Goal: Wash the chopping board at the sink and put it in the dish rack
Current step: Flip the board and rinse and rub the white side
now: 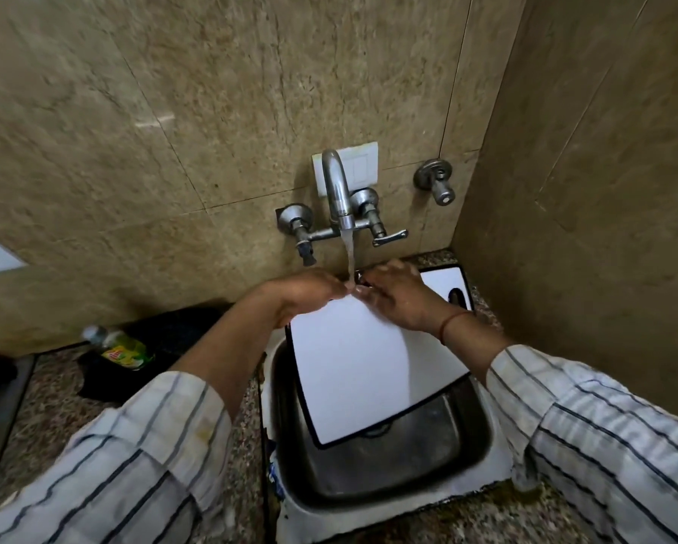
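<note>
Directly under the running chrome wall tap, a white rectangular chopping board with black edging leans tilted across the steel sink. The left hand and right hand both rest at its upper edge, fingers curled; whether they grip it I cannot tell.

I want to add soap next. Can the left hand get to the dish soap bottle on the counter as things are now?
Probably yes. The dish soap bottle lies on the counter, left of the sink, with nothing between it and the left hand. That hand would first have to let go of the chopping board.

chopping board far edge hidden under both hands, bottle blurred
</note>
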